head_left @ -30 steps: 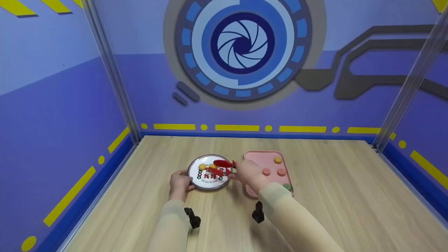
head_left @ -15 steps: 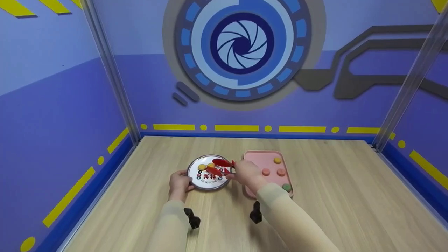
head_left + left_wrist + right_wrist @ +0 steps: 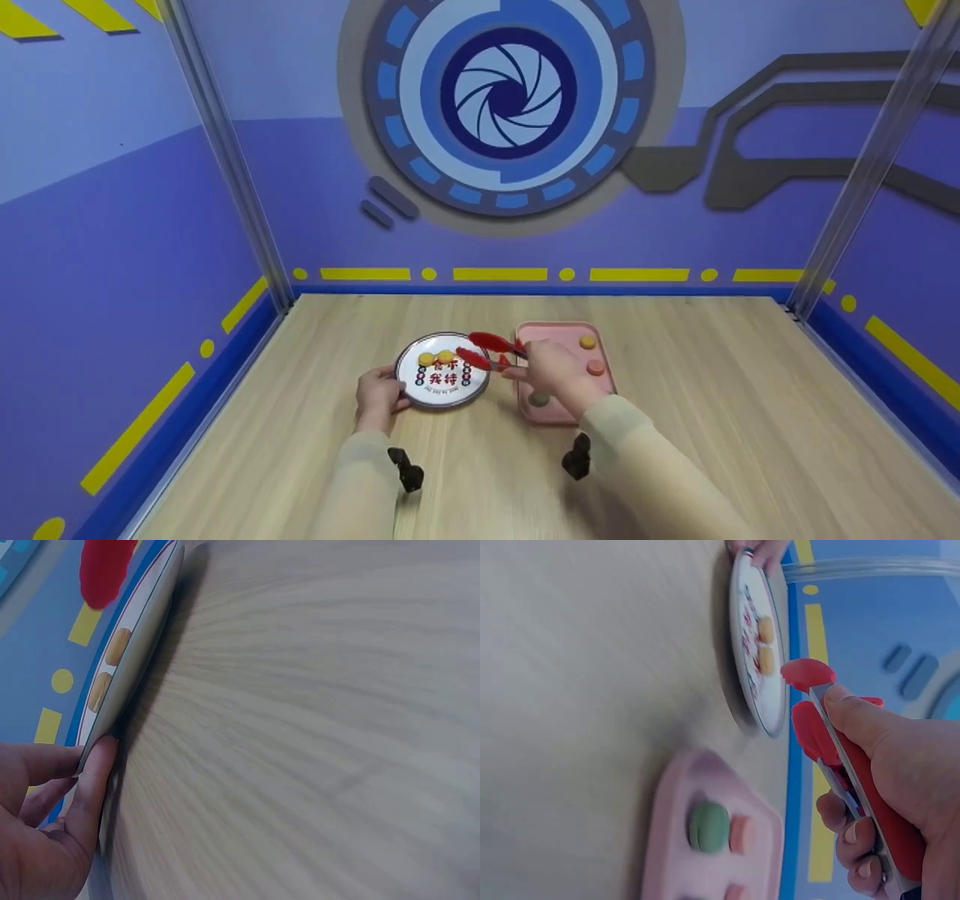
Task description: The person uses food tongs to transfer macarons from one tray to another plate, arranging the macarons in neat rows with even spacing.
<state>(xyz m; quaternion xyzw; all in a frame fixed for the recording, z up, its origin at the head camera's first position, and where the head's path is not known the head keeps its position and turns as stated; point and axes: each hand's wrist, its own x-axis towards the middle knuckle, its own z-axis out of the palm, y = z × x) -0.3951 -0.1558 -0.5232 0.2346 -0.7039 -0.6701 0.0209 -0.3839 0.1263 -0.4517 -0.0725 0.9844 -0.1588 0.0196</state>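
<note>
My left hand (image 3: 377,396) pinches the left rim of a round white plate (image 3: 409,369) with dark edging and red lettering. Thumb and fingers meet across that rim in the left wrist view. Two yellow macarons (image 3: 436,358) lie side by side on the plate's far half. My right hand (image 3: 559,371) grips red-tipped tongs (image 3: 491,343), whose two tips stand apart with nothing between them, above the plate's right edge. Beneath the right hand is a pink tray (image 3: 559,330), partly covered by it. It holds a yellow macaron (image 3: 587,341), a green macaron (image 3: 709,826) and pink macarons (image 3: 742,835).
Plate and tray stand beside each other on a light wooden table (image 3: 300,450). Blue-purple panels (image 3: 300,187) rise behind and at both sides, with metal posts (image 3: 225,150) at the corners. A black wrist attachment (image 3: 577,456) hangs by each forearm.
My right hand has drawn the tongs rightward and slightly up from over the plate, away from the macarons. The left hand keeps its hold on the rim. The head view shifted slightly.
</note>
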